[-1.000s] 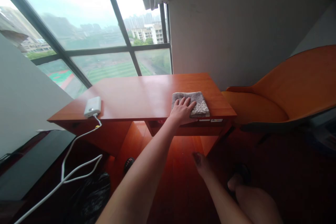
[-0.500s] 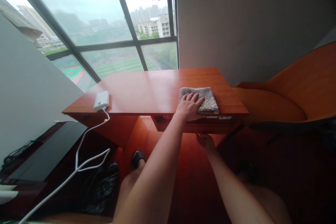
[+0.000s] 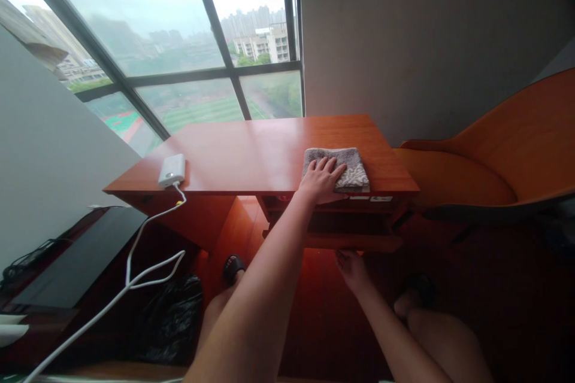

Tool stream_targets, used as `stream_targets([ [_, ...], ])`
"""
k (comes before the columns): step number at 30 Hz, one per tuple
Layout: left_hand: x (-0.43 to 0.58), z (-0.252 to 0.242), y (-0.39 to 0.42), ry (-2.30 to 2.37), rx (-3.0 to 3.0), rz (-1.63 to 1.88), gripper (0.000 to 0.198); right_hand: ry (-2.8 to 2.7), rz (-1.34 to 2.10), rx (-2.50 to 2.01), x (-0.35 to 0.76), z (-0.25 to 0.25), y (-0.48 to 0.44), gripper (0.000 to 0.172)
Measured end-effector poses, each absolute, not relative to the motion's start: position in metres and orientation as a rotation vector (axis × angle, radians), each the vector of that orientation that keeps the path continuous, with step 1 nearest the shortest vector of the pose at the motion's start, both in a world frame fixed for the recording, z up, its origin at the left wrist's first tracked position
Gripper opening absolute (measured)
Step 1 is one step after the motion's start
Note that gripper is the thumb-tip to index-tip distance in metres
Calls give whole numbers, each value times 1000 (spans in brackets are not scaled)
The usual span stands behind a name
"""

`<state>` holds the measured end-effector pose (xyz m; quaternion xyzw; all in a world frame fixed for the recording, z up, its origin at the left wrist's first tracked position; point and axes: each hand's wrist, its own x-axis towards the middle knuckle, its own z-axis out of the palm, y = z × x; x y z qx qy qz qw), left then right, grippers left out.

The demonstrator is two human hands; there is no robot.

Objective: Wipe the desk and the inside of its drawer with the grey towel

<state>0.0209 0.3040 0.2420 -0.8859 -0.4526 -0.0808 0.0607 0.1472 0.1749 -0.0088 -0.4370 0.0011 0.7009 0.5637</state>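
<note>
My left hand (image 3: 320, 179) lies flat, fingers spread, on a folded grey and white towel (image 3: 353, 175). This towel rests near the front edge of a reddish-brown wooden desk (image 3: 233, 158). Under the desktop, a drawer (image 3: 372, 243) stands partly pulled out, its inside dark. My right hand (image 3: 353, 268) is below the drawer front, palm turned up, with its fingers curled at the lower edge; the fingertips are partly hidden.
A white power bank (image 3: 172, 170) sits at the desk's left end, its white cable (image 3: 130, 263) running down left. An orange chair (image 3: 453, 173) stands right of the desk. Low on the left are a dark cabinet (image 3: 85, 257) and a black plastic bag (image 3: 173, 317).
The drawer has come out toward me, exposing its inside. My right hand has moved down and nearer with it. My left hand stays on the towel.
</note>
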Motion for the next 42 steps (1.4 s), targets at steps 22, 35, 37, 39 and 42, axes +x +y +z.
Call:
stream_targets([
  [22,20,235,301,-1364,-2592,-296,88,190,1585,-1056,138,-2,13,16],
  [35,22,229,267,-1419,-2485,-356,67,236,1617,-1050,146,0,-24,22],
  [37,24,229,256,-1418,-2453,-386,66,280,1630,-1037,146,-1,-25,24],
  [39,26,227,239,-1390,-2434,-412,67,321,1640,-1029,146,-1,-26,27],
  [42,27,215,207,-1330,-2427,-416,68,337,1633,-1018,144,-1,-26,29],
])
